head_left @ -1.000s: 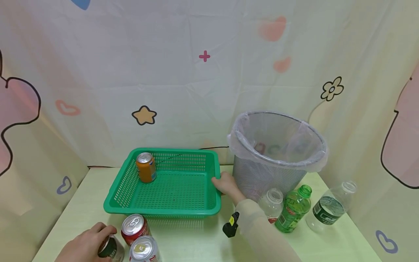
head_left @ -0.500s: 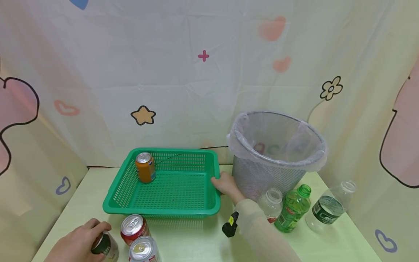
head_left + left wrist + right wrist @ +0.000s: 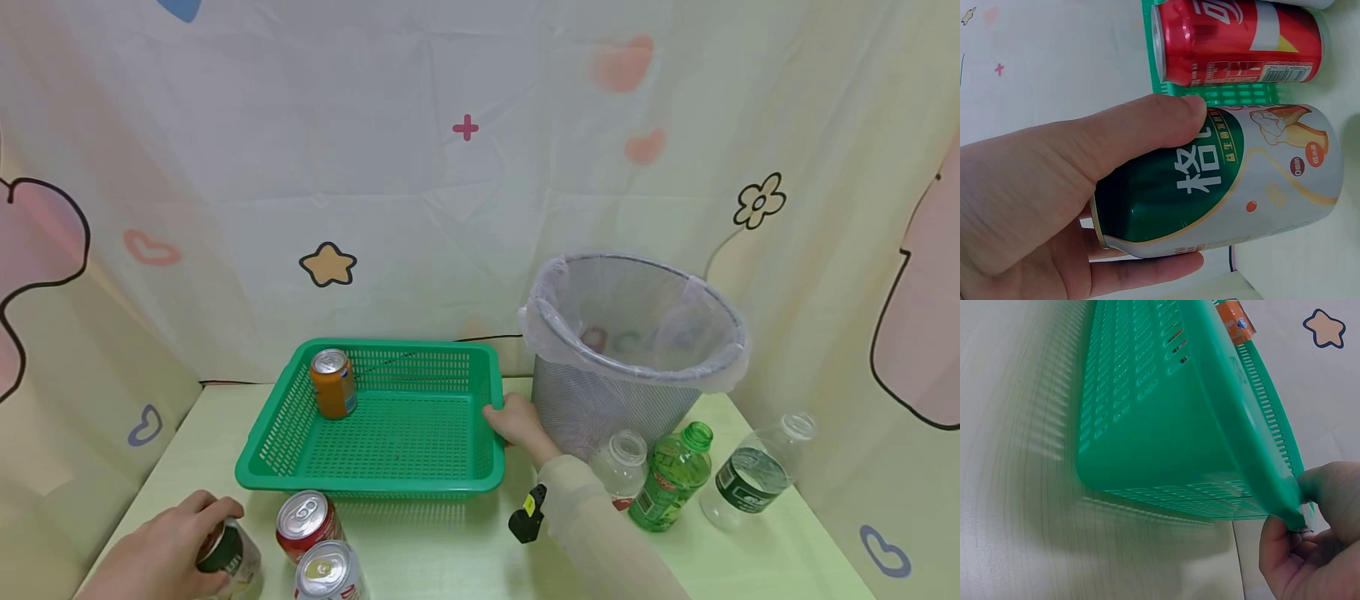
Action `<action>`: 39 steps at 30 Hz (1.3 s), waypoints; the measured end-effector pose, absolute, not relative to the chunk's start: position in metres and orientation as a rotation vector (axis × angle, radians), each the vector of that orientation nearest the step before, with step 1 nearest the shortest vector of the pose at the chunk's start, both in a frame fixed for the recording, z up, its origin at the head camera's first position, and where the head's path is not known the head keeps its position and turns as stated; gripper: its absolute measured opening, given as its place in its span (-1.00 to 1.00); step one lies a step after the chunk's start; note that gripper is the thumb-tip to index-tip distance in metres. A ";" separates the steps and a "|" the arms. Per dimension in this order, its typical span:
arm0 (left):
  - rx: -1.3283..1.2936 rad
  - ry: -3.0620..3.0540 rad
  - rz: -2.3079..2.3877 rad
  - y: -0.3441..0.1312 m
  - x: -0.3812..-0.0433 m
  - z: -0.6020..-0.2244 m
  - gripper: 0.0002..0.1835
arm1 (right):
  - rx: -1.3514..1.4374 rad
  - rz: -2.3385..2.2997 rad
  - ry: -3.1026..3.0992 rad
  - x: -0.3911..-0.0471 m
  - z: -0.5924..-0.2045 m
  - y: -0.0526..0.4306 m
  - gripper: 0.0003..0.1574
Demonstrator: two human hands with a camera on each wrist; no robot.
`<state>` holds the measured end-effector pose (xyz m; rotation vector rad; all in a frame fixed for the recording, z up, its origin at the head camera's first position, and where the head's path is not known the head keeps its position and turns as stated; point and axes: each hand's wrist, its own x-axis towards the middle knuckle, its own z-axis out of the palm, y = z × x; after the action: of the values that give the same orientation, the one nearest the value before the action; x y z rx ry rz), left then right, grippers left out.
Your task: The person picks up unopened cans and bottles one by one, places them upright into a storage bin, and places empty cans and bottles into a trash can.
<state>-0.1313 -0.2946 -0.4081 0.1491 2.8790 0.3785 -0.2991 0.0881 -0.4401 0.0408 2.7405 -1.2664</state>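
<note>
Drink can (image 3: 1229, 181), left-wrist view: the left hand (image 3: 1054, 200) grips its upper end, likely for control. Right-wrist view: the right hand (image 3: 1329, 556) pinches the green basket (image 3: 1154, 450) by its rim, probably to steady it. Head view: an orange can (image 3: 333, 393) stands inside the basket; at the near left of the surface (image 3: 420, 550), the drink can sits farther from the red can (image 3: 303, 521) than a second ago.

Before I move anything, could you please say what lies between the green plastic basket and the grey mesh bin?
In the head view, the person's right hand lies there, gripping the basket rim.
</note>
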 end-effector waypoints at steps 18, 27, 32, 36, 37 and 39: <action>0.292 3.008 0.287 -0.290 -0.128 -0.388 -0.38 | 0.055 -1.244 2.729 -0.302 -0.444 0.088 -0.70; 0.343 3.019 0.313 -0.290 -0.131 -0.381 -0.42 | 0.060 -1.231 2.737 -0.302 -0.443 0.088 -0.70; 0.423 3.118 0.240 -0.290 -0.131 -0.375 -0.44 | 0.053 -1.223 2.749 -0.301 -0.442 0.088 -0.71; 0.488 3.186 0.203 -0.290 -0.131 -0.368 -0.45 | 0.063 -1.226 2.745 -0.301 -0.442 0.088 -0.71; 0.491 3.182 0.220 -0.290 -0.132 -0.366 -0.44 | 0.062 -1.225 2.746 -0.301 -0.442 0.088 -0.71; 0.497 3.173 0.249 -0.291 -0.134 -0.361 -0.44 | 0.062 -1.223 2.747 -0.301 -0.442 0.088 -0.71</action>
<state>-0.1335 -0.2906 -0.3609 0.4967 3.1726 0.2486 -0.3011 0.0884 -0.4419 0.0615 2.7470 -1.2234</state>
